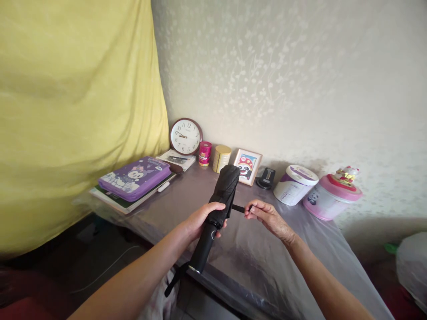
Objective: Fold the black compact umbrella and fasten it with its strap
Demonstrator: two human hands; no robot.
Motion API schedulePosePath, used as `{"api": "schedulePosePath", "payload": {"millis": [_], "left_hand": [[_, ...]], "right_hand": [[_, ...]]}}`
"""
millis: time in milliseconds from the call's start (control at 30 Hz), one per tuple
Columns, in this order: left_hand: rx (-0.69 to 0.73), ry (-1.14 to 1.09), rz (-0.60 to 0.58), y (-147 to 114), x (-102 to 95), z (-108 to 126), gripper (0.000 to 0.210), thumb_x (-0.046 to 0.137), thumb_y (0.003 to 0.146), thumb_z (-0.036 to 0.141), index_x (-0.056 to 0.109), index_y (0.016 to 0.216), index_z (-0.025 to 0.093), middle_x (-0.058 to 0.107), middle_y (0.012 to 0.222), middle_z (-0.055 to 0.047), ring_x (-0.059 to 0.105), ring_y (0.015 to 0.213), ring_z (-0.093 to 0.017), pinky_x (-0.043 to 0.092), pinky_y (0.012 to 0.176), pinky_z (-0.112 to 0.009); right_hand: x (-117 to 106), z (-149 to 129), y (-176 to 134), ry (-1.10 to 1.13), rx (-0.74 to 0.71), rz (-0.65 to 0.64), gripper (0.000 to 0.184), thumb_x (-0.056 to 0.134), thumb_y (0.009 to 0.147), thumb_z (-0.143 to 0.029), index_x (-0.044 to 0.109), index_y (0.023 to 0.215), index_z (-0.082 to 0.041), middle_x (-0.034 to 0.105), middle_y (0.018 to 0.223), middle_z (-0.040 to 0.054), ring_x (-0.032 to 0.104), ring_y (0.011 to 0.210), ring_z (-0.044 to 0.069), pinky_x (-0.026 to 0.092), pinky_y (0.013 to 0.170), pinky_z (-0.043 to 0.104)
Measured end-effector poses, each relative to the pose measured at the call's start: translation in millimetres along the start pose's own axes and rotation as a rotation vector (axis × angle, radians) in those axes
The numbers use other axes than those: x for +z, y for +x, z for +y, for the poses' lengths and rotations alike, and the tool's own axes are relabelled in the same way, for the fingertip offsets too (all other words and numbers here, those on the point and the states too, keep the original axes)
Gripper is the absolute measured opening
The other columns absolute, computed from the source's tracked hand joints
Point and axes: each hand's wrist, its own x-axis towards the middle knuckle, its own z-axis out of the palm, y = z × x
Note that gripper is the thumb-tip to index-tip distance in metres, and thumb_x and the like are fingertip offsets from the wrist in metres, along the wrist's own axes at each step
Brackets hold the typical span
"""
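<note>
A folded black umbrella (pixel 224 191) is held above the front part of the table, tilted with its handle toward me. My left hand (pixel 203 218) is wrapped round it just above the handle, thumb lying on the fabric. From the umbrella's right side a short black strap (pixel 239 208) stretches out. The fingertips of my right hand (pixel 267 217) pinch the strap's free end. A black wrist loop (pixel 176 279) dangles below the handle's end.
Along the wall stand a round clock (pixel 186 137), a pink can (pixel 204 154), a yellow can (pixel 221 158), a framed panda picture (pixel 247 166), a black stand (pixel 266 178) and two tubs (pixel 295 185). A purple case (pixel 135 178) lies on books at left, by a yellow curtain (pixel 76 111).
</note>
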Motion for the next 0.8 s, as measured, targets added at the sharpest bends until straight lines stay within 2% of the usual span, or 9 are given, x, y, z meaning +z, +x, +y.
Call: {"api": "schedulePosePath", "payload": {"millis": [100, 233, 367, 533, 800], "left_hand": [[0.019, 0.032, 0.014, 1.7, 0.2, -1.7, 0.029, 0.056, 0.072, 0.043, 0.053, 0.082, 0.015, 0.058, 0.061, -0.001, 0.054, 0.046, -0.011, 0.046, 0.035, -0.020], [0.052, 0.084, 0.018, 4.3, 3.9, -6.6, 0.036, 0.061, 0.068, 0.039, 0.047, 0.096, 0.021, 0.057, 0.068, 0.002, 0.059, 0.055, -0.015, 0.048, 0.036, -0.023], [0.059, 0.159, 0.007, 2.2, 8.3, -9.2, 0.042, 0.062, 0.067, 0.036, 0.044, 0.104, 0.024, 0.057, 0.070, 0.002, 0.060, 0.056, -0.017, 0.049, 0.035, -0.025], [0.064, 0.262, 0.038, -1.8, 12.5, -11.4, 0.049, 0.062, 0.067, 0.035, 0.042, 0.111, 0.025, 0.056, 0.069, 0.001, 0.061, 0.054, -0.018, 0.048, 0.034, -0.026], [0.116, 0.387, 0.146, 2.0, 10.8, -20.1, 0.052, 0.060, 0.068, 0.031, 0.041, 0.116, 0.026, 0.057, 0.067, 0.001, 0.060, 0.051, -0.018, 0.048, 0.035, -0.026]], "right_hand": [[0.1, -2.4, -1.0, -0.019, -0.031, 0.010, 0.016, 0.060, 0.079, -0.034, 0.064, 0.083, -0.018, 0.060, 0.082, 0.0026, 0.056, 0.075, 0.013, 0.048, 0.076, 0.029], [13.2, -16.4, 0.8, -0.116, -0.106, -0.009, 0.017, 0.055, 0.084, -0.033, 0.063, 0.085, -0.018, 0.061, 0.083, 0.0030, 0.055, 0.076, 0.013, 0.046, 0.076, 0.028], [24.3, -26.7, 2.9, -0.270, -0.181, -0.022, 0.019, 0.053, 0.085, -0.035, 0.064, 0.087, -0.020, 0.058, 0.086, 0.0024, 0.055, 0.073, 0.012, 0.045, 0.074, 0.028], [29.0, -23.2, 4.4, -0.376, -0.243, -0.072, 0.021, 0.053, 0.085, -0.038, 0.065, 0.088, -0.022, 0.055, 0.092, 0.0027, 0.053, 0.067, 0.010, 0.046, 0.068, 0.027], [34.9, -16.4, 7.3, -0.380, -0.240, -0.052, 0.019, 0.054, 0.083, -0.036, 0.067, 0.089, -0.023, 0.054, 0.089, 0.0027, 0.054, 0.065, 0.010, 0.048, 0.064, 0.026]]}}
